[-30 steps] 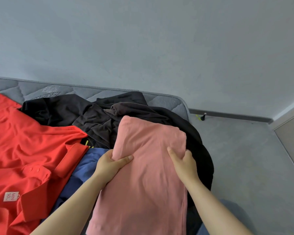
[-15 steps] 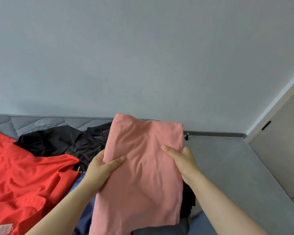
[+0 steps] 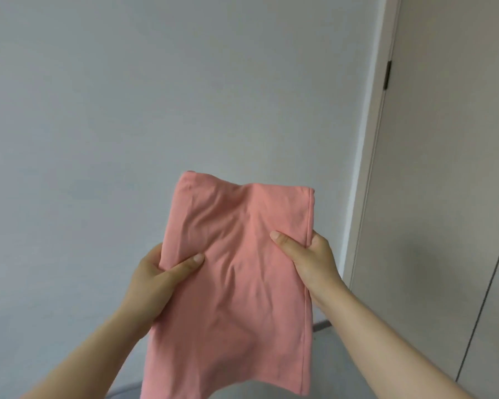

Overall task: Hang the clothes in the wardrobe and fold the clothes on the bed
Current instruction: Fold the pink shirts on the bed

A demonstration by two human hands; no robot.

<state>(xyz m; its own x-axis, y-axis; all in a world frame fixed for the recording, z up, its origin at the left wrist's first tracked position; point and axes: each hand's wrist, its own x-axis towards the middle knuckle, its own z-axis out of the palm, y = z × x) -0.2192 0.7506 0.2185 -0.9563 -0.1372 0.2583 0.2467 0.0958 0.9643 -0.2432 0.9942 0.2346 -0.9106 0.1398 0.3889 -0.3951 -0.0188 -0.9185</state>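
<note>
Folded pink garment (image 3: 236, 283) held up in the air in front of the grey wall (image 3: 156, 96), both hands on it. Left hand (image 3: 156, 280) closed on the garment's left edge, thumb (image 3: 188, 264) pressed across the front, other fingers hidden behind the cloth. Right hand (image 3: 314, 263) closed on the garment's right edge, thumb (image 3: 285, 243) on the front, fingers wrapped behind. Garment hangs roughly upright, top fold edge above the hands, lower part draping down between the forearms; creases run across its middle, seam visible down its right side. No containers in view. Right of the garment: beige wardrobe door (image 3: 450, 197) with a dark hinge (image 3: 387, 74) near its upper left edge, a panel gap running down the lower right. Just below the right hand, a dark strip of baseboard (image 3: 321, 325) meets grey floor (image 3: 357, 370). Nothing between the garment and the wardrobe door.
</note>
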